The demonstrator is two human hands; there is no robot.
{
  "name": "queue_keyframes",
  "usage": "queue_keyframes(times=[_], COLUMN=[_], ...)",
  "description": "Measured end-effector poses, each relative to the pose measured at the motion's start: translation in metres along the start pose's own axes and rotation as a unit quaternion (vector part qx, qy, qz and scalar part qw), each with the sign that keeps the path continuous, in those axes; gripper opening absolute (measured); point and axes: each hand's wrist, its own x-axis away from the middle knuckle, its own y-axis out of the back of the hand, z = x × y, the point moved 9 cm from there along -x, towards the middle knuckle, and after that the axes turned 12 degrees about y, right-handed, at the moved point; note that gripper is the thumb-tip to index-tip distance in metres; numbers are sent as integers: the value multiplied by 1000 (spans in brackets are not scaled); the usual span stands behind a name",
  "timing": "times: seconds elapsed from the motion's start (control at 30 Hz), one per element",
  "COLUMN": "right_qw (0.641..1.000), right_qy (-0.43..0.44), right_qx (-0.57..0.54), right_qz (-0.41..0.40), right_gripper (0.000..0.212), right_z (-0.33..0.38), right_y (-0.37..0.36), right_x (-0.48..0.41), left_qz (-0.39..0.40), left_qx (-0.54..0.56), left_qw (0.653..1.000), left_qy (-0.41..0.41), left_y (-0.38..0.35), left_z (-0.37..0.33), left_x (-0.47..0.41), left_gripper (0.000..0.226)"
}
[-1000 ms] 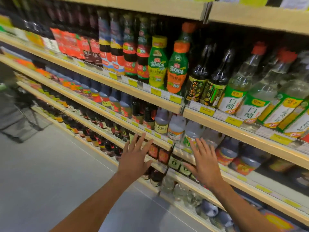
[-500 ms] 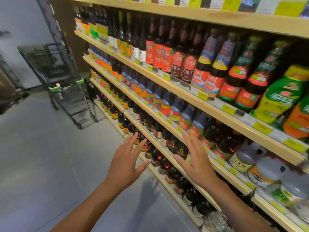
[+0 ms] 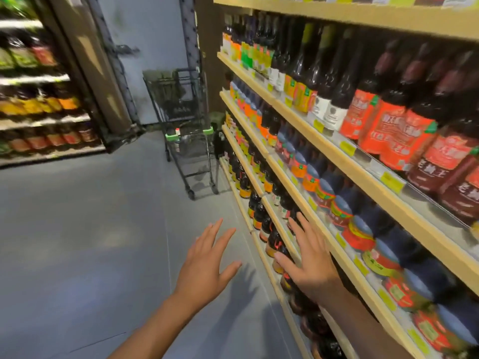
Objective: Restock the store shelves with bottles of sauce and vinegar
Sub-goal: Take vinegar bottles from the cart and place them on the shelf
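Glass-dark sauce bottles (image 3: pixel 261 218) along the shelf edge (image 3: pixel 308 203) look heavy, slippery; grasp bodies. Left hand (image 3: pixel 204 263) and right hand (image 3: pixel 308 263) spread, empty.

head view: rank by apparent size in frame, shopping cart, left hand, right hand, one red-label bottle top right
1. shopping cart, largest in frame though farthest down the aisle.
2. red-label bottle, close to the camera, so it looks inflated.
3. left hand and right hand: both open, look alike, not ranked.
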Motion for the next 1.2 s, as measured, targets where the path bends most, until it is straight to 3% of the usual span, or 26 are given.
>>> queue_keyframes(times=[0.13, 0.23, 0.47, 0.77, 1.2], right_qw=[999, 996, 989, 992, 994], right_qy=[17, 79, 118, 74, 40], right_qx=[-8, 15, 2, -50, 15], right_qz=[37, 33, 85, 94, 99], right_gripper=[82, 77, 86, 79, 86], right_z=[-16, -12, -14, -17, -81], right_y=[-31, -55, -131, -222, -327], right_x=[-88, -151, -303, -471, -695], left_qz=[-28, -51, -82, -58, -12], left_qx=[6, 11, 6, -23, -49], left_qw=[998, 994, 984, 990, 993], left_qy=[53, 91, 155, 126, 106], left_y=[18, 33, 59, 96, 91], left_z=[33, 63, 150, 262, 374], left_x=[-64, -102, -198, -359, -608], left_gripper=[71, 70, 69, 70, 74])
